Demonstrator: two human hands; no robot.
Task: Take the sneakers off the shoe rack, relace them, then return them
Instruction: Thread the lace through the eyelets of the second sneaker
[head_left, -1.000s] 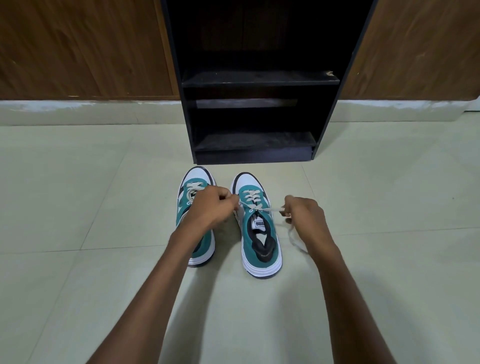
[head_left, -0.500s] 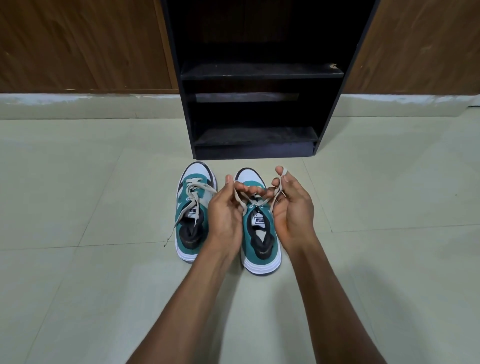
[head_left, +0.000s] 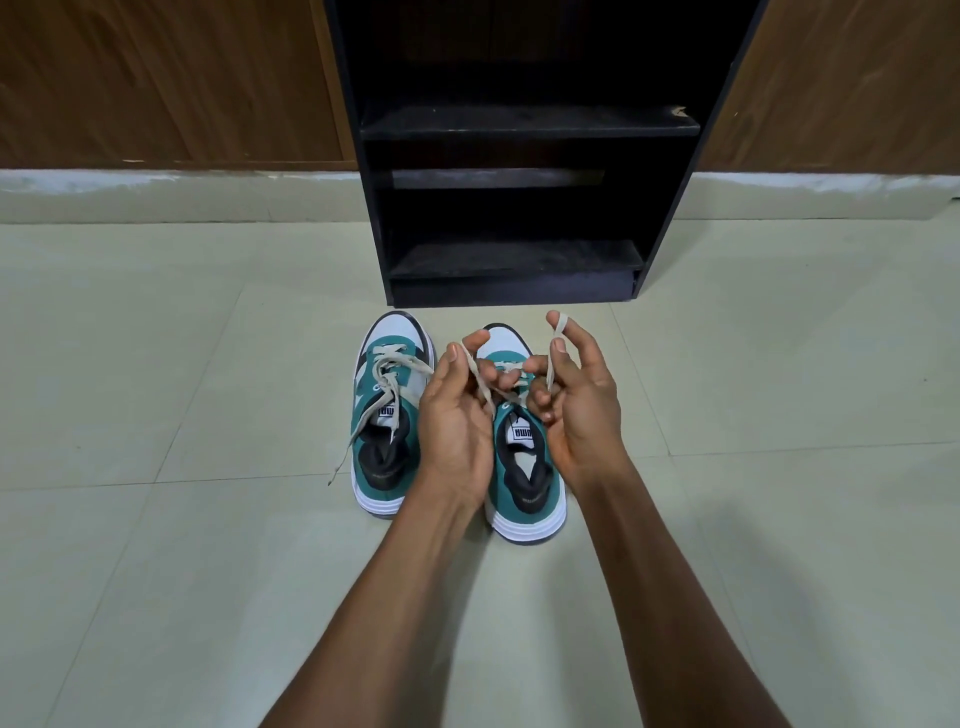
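Two teal, white and black sneakers stand side by side on the floor, toes toward the rack. The left sneaker (head_left: 387, 421) has loose beige laces trailing over its side onto the tile. Over the right sneaker (head_left: 524, 467) both hands work its lace (head_left: 485, 387). My left hand (head_left: 457, 415), palm up, pinches one strand. My right hand (head_left: 582, 405) holds the other strand, looped over its raised fingertip. The black shoe rack (head_left: 524, 135) stands just beyond, its shelves bare.
Pale tiled floor (head_left: 182, 571) spreads all around the shoes. Brown wooden panels (head_left: 156, 83) with a pale skirting line the wall either side of the rack.
A second ago my hands were apart, pulling the lace taut sideways. They have come together above the right sneaker, palms turned up, with the lace strands looped in the fingers.
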